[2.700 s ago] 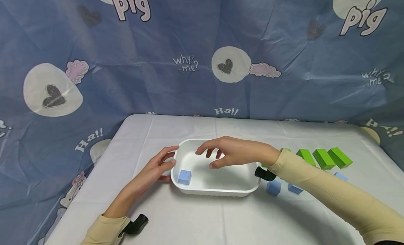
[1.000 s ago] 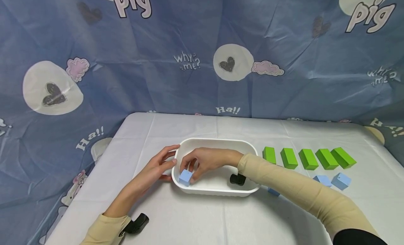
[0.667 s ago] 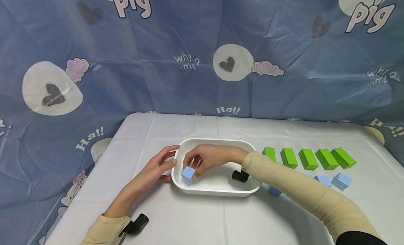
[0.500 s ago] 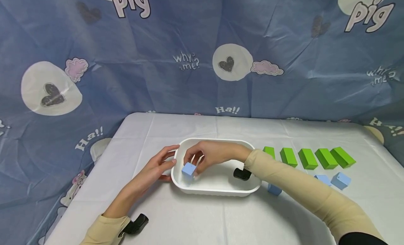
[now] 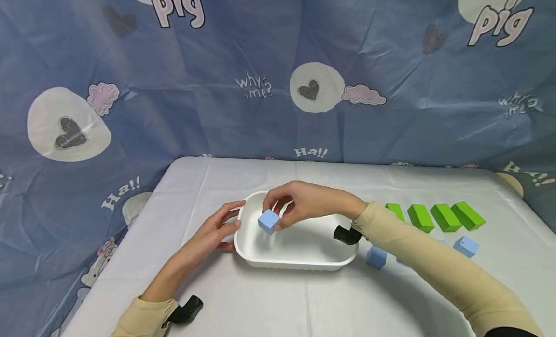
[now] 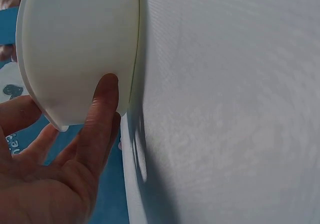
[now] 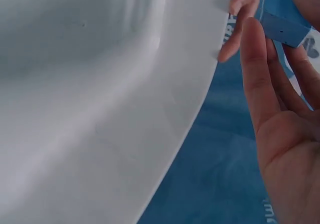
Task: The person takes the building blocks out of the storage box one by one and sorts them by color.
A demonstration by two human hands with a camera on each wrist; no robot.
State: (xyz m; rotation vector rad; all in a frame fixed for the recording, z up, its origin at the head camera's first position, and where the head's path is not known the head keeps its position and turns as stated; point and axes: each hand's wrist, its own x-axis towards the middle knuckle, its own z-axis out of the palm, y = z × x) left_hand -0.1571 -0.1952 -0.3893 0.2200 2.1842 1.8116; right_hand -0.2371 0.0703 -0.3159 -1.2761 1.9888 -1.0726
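Observation:
My right hand (image 5: 306,202) pinches a light blue block (image 5: 269,221) between thumb and fingertips, holding it raised above the left part of a white tub (image 5: 295,265). In the right wrist view the same block (image 7: 287,26) shows a small hole in one face, with fingers (image 7: 255,59) against it. At the tub's left end rests my left hand (image 5: 213,231), its fingers spread and fairly straight. The left wrist view shows a fingertip (image 6: 107,84) on the tub's outer wall (image 6: 75,49) and another at its rim. Inside the tub, the bare white floor shows.
To the right, several green blocks (image 5: 445,217) stand in a row at the back. Nearer lie more blue blocks (image 5: 376,257), partly covered by the right sleeve (image 5: 430,259). White cloth (image 5: 260,303) covers the table; a blue printed curtain (image 5: 260,124) hangs behind.
My right hand reached down into the tub, took hold of the blue block lying at its left end, and lifted it up and slightly right. My left hand has stayed at the tub.

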